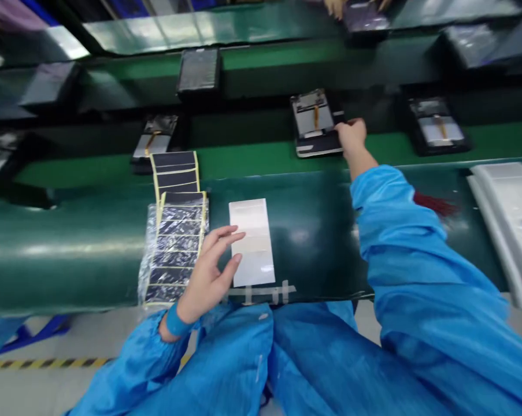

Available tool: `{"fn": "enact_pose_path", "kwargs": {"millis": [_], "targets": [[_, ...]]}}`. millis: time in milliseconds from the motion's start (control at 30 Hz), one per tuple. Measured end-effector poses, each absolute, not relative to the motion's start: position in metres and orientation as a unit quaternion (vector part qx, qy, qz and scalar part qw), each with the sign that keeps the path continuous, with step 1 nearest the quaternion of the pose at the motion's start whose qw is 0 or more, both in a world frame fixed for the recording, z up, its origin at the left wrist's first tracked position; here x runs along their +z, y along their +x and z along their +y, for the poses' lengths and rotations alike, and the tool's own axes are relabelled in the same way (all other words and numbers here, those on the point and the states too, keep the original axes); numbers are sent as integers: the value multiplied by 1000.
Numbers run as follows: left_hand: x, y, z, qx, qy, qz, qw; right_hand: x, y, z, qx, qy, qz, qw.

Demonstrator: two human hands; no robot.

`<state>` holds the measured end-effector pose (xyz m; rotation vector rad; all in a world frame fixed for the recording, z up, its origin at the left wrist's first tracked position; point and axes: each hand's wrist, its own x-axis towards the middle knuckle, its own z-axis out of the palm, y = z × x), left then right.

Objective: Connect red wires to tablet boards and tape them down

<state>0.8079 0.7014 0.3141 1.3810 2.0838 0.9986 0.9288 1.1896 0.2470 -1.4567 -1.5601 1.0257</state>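
Observation:
My right hand [352, 140] reaches out to the belt and grips the right edge of a black tray [317, 151]. In that tray lies an opened electronic device [306, 118] with a silver-grey block and an orange flex cable [316, 117]. My left hand [213, 268], with a blue band at the wrist, is open, fingers apart, by the left edge of a white label sheet [252, 242]. Left of it, black adhesive strips [176, 254] with yellow edges lie partly under clear plastic, and another such strip sheet [176, 167] sticks out beyond.
More trays with devices sit on the green belt, one at left [155, 138] and one at right [438, 127]. A stack of pale sheets [510, 214] lies far right, near a dark red tassel [434, 203]. Across the line, a co-worker's hands [336, 7] are at another tray.

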Motion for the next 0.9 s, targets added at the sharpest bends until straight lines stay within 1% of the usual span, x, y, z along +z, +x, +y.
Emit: {"fn": "enact_pose_path", "kwargs": {"millis": [67,100,133,167,200,233,267,300,367,400,433,467,567,667,833,900], "targets": [[320,778,661,327,458,813,148,253,935,1184,278,-633,-608,391],[319,759,641,303,434,842,103,257,937,1173,244,-632,-618,399],[316,740,622,272,406,870,61,262,937,1155,232,-614,-636,406],[311,720,605,238,375,895,28,267,934,1129,255,-576,-663,404],[304,702,590,204,343,917,15,271,928,1097,313,-525,-688,391],[297,686,578,174,309,935,26,275,918,1059,428,-480,-684,344],[289,674,570,161,276,946,62,276,905,1017,558,-426,-666,253],[281,664,567,162,247,949,109,276,891,974,619,-378,-663,185],[269,654,570,204,208,935,201,272,860,892,683,-321,-650,90],[264,653,576,235,196,924,229,269,846,857,732,-300,-612,23],[260,652,582,265,183,916,239,266,833,827,767,-267,-583,-32],[257,652,588,293,168,910,240,262,821,803,787,-246,-564,-53],[254,647,593,369,123,879,276,253,799,761,802,-237,-547,-33],[259,635,579,429,106,829,342,248,797,752,790,-239,-564,-23],[283,642,569,471,106,798,362,247,823,761,713,-252,-654,16],[297,666,582,476,115,794,359,247,838,760,714,-226,-660,50]]}}
